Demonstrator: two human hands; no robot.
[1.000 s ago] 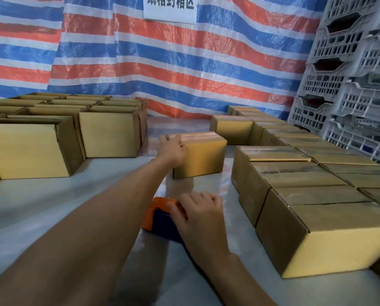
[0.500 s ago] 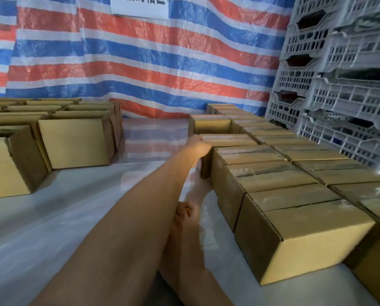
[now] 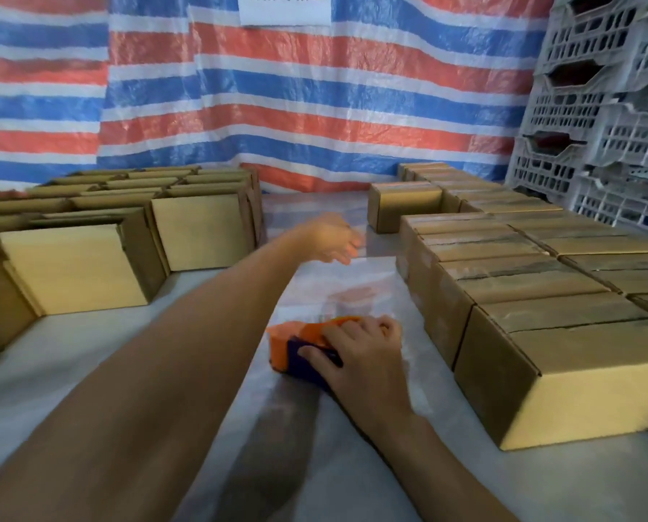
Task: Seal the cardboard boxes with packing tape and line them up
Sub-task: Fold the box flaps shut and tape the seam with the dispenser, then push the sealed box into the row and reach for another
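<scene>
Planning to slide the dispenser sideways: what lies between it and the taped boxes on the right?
The head view shows only bare white table covering between the tape dispenser, gripped by the right hand, and the nearest taped box.

Open lane up the middle of the white-covered table [image 3: 88,371], walled on the left by the block of open boxes [image 3: 186,235] and on the right by tight rows of sealed boxes [image 3: 541,295], and the striped tarp [image 3: 314,118] shuts the far end. At the back a closed box [image 3: 405,209] juts out and narrows the gap, right where the left hand [image 3: 330,239] hangs in the air. Mid-lane, the tape dispenser [image 3: 299,348] gripped by the right hand [image 3: 363,356] and the left arm [image 3: 186,352] slanting across fill the centre, with bare table either side.
</scene>
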